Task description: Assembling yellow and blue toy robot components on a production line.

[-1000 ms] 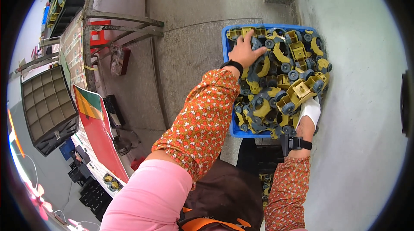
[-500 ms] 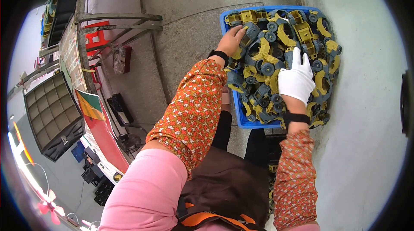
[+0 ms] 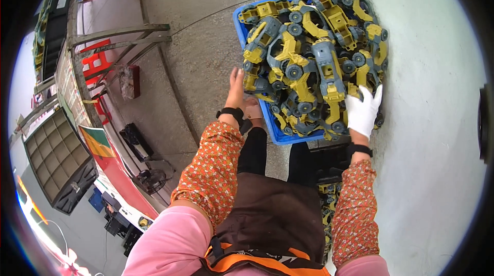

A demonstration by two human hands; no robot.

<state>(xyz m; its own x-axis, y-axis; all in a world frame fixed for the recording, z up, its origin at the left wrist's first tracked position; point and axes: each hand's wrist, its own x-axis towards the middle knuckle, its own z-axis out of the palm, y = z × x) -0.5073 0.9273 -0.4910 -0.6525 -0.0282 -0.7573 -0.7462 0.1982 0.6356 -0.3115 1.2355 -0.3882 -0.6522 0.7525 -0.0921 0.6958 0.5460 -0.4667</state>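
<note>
A blue plastic bin (image 3: pixel 272 131) stands in front of me, heaped with grey and yellow toy vehicles (image 3: pixel 328 67) lying at many angles. My bare left hand (image 3: pixel 236 89) is just outside the bin's left side, its fingers stretched out and nothing in them. On my right hand (image 3: pixel 363 111) is a white glove. It is at the near right part of the heap with fingers and thumb spread, against or just above the toys; whether it touches them I cannot tell. The bin's near right corner is hidden behind this hand.
The wall (image 3: pixel 427 121) runs close along the bin's right side. To the left stand a metal frame (image 3: pixel 123 34), red stools (image 3: pixel 98 62) and a small fan (image 3: pixel 152 179). More toy parts (image 3: pixel 330 204) lie low beside my right leg.
Both hands have come off their earlier places on the heap: the left out past the bin's left side, the right down toward me. The whole view has shifted, with the bin now further up-left.
</note>
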